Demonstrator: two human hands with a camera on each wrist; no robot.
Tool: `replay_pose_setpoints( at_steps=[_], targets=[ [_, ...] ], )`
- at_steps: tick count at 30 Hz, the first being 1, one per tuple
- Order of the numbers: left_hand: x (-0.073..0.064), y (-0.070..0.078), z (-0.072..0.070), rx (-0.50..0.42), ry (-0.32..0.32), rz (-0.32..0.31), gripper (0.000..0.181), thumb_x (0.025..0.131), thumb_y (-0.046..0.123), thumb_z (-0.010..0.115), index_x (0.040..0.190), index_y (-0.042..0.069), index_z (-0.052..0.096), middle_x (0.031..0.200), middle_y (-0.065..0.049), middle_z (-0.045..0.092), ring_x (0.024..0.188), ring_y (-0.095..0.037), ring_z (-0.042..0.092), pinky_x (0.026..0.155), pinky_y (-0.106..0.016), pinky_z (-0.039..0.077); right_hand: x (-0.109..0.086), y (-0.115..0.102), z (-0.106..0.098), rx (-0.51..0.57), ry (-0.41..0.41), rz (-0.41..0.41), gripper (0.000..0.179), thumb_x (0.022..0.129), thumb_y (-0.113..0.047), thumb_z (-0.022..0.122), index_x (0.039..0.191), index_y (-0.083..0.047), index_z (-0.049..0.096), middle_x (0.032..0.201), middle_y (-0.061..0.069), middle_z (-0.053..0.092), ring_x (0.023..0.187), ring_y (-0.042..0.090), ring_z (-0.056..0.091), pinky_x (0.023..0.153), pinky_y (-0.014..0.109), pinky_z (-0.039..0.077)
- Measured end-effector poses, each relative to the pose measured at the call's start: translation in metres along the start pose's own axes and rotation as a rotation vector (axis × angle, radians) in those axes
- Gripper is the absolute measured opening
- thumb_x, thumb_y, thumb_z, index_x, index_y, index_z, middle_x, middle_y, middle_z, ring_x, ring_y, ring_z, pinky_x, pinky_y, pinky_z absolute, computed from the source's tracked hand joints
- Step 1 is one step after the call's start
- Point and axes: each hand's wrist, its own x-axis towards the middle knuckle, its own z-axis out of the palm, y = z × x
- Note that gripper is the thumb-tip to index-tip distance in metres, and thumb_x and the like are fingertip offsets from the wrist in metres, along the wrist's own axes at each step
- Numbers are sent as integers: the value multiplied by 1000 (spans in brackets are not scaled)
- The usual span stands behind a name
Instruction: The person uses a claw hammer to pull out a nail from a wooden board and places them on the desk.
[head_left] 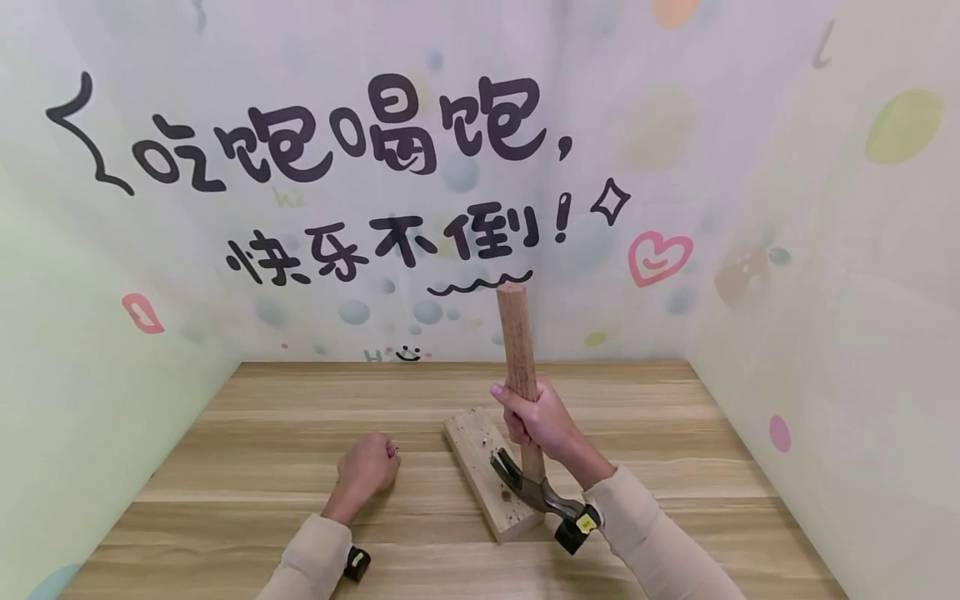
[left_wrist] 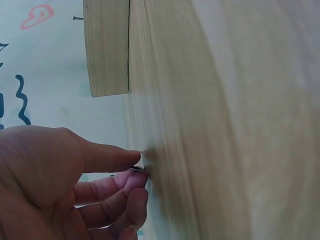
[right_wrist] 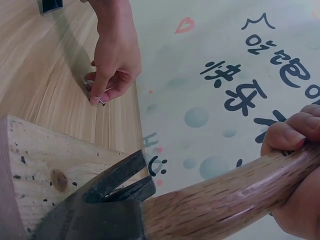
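My right hand [head_left: 543,421] grips a claw hammer [right_wrist: 215,200] by its wooden handle, which points up and away. The hammer's dark metal head hangs low, its claw over a wooden board [head_left: 476,467] dotted with small holes and dark marks. A nail [left_wrist: 77,18] sticks out of the board's face in the left wrist view. To the left of the board, my left hand [head_left: 366,467] is down at the tabletop. Its thumb and fingers pinch a small metal nail [right_wrist: 102,103], mostly covered by the fingertips.
The wood-grain table [head_left: 300,400] lies under everything. A pale printed backdrop [head_left: 337,50] with dark writing rises behind the table's far edge, and more pale walls stand at the left and right. Each wrist wears a small black device [head_left: 357,564].
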Motion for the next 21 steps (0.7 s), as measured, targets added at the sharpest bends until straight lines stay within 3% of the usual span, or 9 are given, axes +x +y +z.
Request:
replay_pose_setpoints(
  at_steps=[21],
  targets=[
    [-2,1,-1,0,3,-2,27,89,13,66,64,15,54,63,2,50,59,-15,48,53,-34,35,0,-1,1,-4,5,15,42,101,-18,54,72,9,38,47,-1,39,39,9,36,39,25,33]
  ],
)
